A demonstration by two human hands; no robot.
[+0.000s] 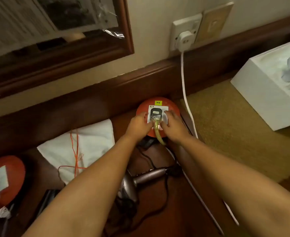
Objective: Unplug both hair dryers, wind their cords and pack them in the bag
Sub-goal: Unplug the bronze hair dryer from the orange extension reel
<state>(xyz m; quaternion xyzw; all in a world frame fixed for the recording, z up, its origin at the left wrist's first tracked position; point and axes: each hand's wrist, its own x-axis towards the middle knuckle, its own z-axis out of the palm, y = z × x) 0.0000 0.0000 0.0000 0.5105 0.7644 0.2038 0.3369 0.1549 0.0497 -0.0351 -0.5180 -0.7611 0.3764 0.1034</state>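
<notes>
Hair dryer (140, 181): brown, cord black, tangled.

We see a dark wooden table (93, 106) running along the wall, its raised back edge crossing from nine to three o'clock. At twelve o'clock on it sits a red round base (173, 104) bearing a white socket plate. A second red round base (16, 168) sits at eight o'clock, also with a white plate. Between them, at ten o'clock, lies a folded white cloth (93, 139) with an orange string (75, 151) across it. At six o'clock a brown hair dryer (147, 177) lies on its side, its black cord (164, 194) looping on the wood. A white cable (188, 113) trails along the table's right edge.
</notes>
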